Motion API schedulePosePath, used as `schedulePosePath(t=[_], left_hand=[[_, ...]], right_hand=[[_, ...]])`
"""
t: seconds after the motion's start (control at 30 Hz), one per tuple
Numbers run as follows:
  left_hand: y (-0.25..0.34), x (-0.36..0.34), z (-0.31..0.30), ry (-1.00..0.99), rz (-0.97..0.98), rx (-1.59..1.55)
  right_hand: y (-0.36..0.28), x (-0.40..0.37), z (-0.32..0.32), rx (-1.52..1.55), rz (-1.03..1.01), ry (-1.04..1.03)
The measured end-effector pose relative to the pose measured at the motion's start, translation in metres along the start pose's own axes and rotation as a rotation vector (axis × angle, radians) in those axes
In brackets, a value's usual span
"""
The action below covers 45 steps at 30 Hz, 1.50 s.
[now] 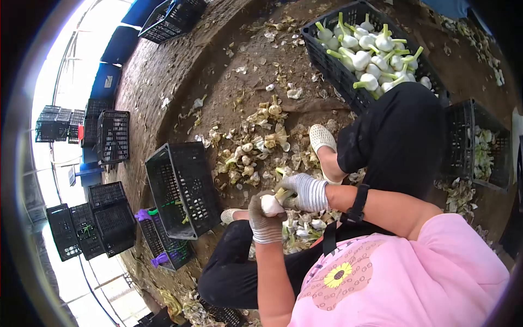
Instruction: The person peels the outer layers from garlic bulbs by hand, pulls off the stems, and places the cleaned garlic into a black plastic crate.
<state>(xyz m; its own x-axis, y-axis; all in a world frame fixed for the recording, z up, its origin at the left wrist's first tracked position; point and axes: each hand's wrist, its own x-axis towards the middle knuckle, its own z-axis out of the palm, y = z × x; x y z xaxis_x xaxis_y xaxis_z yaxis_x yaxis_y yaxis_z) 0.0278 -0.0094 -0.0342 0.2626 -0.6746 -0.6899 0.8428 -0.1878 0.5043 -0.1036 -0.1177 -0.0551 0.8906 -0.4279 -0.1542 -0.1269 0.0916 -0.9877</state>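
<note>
Between my two gloved hands, above the ground in front of my lap, is a white garlic bulb [271, 205]. My left hand [266, 220], in a grey-white glove, is wrapped round the bulb. My right hand [299, 192], gloved too, is closed at the bulb's stem end, its fingers round the short pale stem. Loose garlic bulbs and dry skins [250, 158] lie on the ground just beyond my hands. Peelings [302, 226] lie below them, between my legs.
A black crate [321, 62] full of trimmed white garlic stands at the upper right. Another crate [466, 141] with leafy scraps is beside my right knee. A black crate [188, 191] stands left of my hands, near more stacked crates [111, 212]. Skins litter the brown floor.
</note>
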Motion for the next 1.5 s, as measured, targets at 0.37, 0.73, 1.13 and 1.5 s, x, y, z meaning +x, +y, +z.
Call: schedulePosePath(t=[0.37,0.73,1.13,1.5], left_hand=[[-0.028,-0.010,0.020,0.157,0.571,0.877],[0.000,-0.035,0.018,0.058,0.835,0.338],[-0.001,-0.054,0.032,0.364,1.188,1.725],[0.002,-0.021,-0.013,0.234,0.482,0.518]], right_hand=[[0.008,-0.001,0.000,-0.391,-0.182,0.113],[-0.002,-0.012,-0.004,-0.127,-0.027,-0.259],[-0.020,-0.009,-0.001,0.022,0.075,0.020],[-0.010,-0.014,-0.017,0.531,-0.046,-0.237]])
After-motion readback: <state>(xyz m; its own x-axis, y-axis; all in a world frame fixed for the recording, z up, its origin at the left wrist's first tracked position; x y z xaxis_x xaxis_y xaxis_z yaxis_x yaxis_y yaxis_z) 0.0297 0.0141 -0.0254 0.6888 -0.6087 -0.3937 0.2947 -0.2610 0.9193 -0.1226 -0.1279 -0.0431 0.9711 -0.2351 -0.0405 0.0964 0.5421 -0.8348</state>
